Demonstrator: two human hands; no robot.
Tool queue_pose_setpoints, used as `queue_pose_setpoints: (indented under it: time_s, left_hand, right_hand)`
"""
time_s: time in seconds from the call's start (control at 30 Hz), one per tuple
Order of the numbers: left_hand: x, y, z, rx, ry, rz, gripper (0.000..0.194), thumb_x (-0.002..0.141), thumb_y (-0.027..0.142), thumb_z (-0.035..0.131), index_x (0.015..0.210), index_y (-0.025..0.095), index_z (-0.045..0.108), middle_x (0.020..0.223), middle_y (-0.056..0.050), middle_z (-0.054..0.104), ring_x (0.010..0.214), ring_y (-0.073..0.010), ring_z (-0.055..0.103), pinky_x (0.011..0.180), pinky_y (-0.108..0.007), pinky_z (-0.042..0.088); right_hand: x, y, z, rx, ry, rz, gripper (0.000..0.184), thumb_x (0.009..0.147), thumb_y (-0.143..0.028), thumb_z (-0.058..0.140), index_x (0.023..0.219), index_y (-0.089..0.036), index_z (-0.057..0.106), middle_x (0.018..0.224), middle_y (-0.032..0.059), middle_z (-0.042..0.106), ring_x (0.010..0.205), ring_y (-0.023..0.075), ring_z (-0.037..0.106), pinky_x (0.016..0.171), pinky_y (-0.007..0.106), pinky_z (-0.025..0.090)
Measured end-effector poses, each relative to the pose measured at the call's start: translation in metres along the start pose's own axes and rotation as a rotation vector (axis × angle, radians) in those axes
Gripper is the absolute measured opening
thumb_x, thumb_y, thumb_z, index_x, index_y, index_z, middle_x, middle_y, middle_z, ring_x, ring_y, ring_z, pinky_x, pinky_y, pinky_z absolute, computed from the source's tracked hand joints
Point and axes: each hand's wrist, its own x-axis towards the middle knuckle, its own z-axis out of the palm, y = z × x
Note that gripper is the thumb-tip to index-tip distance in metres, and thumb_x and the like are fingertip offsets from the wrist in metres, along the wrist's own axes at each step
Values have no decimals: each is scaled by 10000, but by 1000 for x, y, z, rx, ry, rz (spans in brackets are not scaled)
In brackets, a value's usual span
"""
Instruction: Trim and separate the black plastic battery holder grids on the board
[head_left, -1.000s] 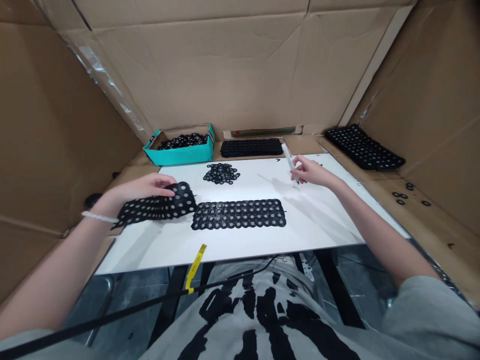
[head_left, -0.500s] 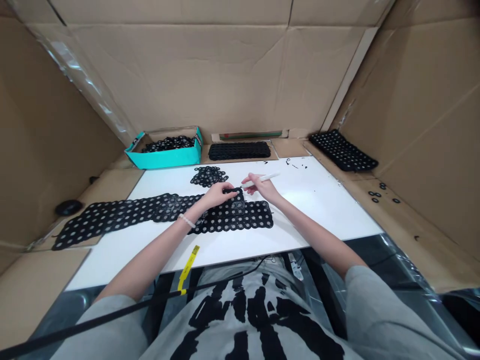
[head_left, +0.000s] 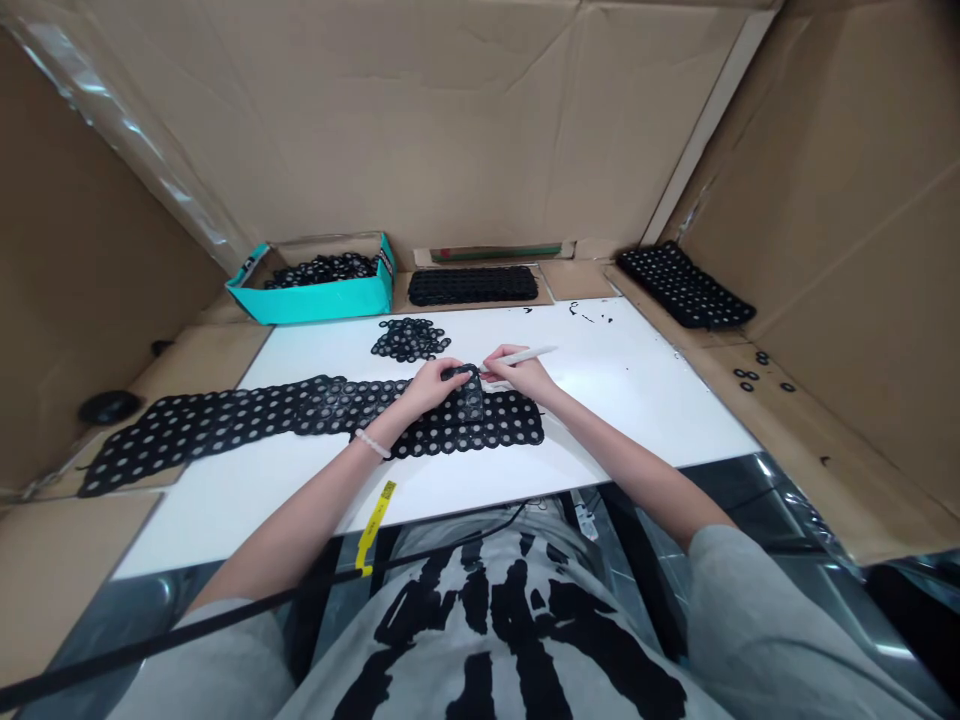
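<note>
My left hand, with a pale bead bracelet on its wrist, pinches the right end of a long black strip of joined rings. Held like a pencil in my right hand is a white pen-shaped tool. Its lower tip meets the strip's edge close to my left fingertips; I cannot make out the tip itself. Under the strip's right part lies another black ring panel, flat on the white board. Just behind my left hand is a pile of loose black rings.
A teal box of black rings stands at the back left. Beside it lies a folded black ring piece, and another panel rests at the right. Loose rings lie on the right cardboard. A black round object sits far left. Cardboard walls surround the board.
The camera view has shifted slightly. My right hand has turned the white tool a little flatter, still at the strip's edge. My left hand keeps its pinch.
</note>
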Motion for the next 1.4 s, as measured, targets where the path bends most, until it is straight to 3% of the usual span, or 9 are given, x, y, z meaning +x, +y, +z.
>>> queue_pose_setpoints:
  time_s: [0.3,0.5,0.7,0.97,1.1,1.2,1.33,1.4]
  left_hand:
    - [-1,0,3,-120,-51,-42,409,746,533,641,892,156,703,916,-54,738,909,-248,626,868,-349,450]
    - [0,-1,4,-241,-66,-111,388,700,517,696,829,152,707,842,-45,723,827,-223,615,792,-327,445]
    - [2,-3,-1,-398,-170,-173,399,647,516,762,802,151,711,776,-26,710,758,-196,602,761,-317,435]
    - [3,-8,-10,-515,-286,-170,411,696,500,780,933,166,738,948,-48,744,876,-207,630,866,-334,445]
    - [2,-6,-12,-471,-310,-152,436,716,520,754,966,163,733,972,-58,741,904,-222,628,867,-345,454]
    - [2,-4,-13,-354,-267,-95,429,731,527,724,965,169,721,974,-50,731,920,-224,623,873,-342,456]
    - [2,-3,-14,-128,-194,10,423,647,468,788,936,173,697,937,-25,712,917,-230,626,876,-340,460]
    - [2,-3,-14,-73,-177,25,423,636,463,790,926,171,694,938,-28,712,917,-237,632,869,-343,466]
  right_hand:
    - [-1,0,2,54,21,-10,190,753,-339,721,760,-174,627,733,22,713,737,156,721,768,286,606]
    - [-6,3,7,-154,53,-80,169,791,-347,650,775,-179,634,733,30,708,734,173,700,715,297,572]
    - [-15,0,17,-430,110,-222,161,849,-331,546,761,-204,590,730,1,674,725,163,642,694,280,497]
    - [-13,-5,17,-517,116,-265,190,894,-361,512,782,-215,559,723,-3,651,693,156,615,665,272,452]
    - [-10,-2,18,-548,125,-282,201,897,-369,516,780,-212,563,719,-8,657,691,151,624,683,275,462]
    - [-8,-1,18,-431,114,-240,197,872,-370,556,757,-209,560,734,-4,672,735,158,660,726,285,511]
    - [-5,-3,12,-30,57,-48,220,828,-370,635,732,-203,527,782,7,703,762,151,706,765,289,585]
    - [-5,-6,8,65,31,46,232,808,-347,672,720,-196,520,799,17,719,752,145,715,749,278,601]
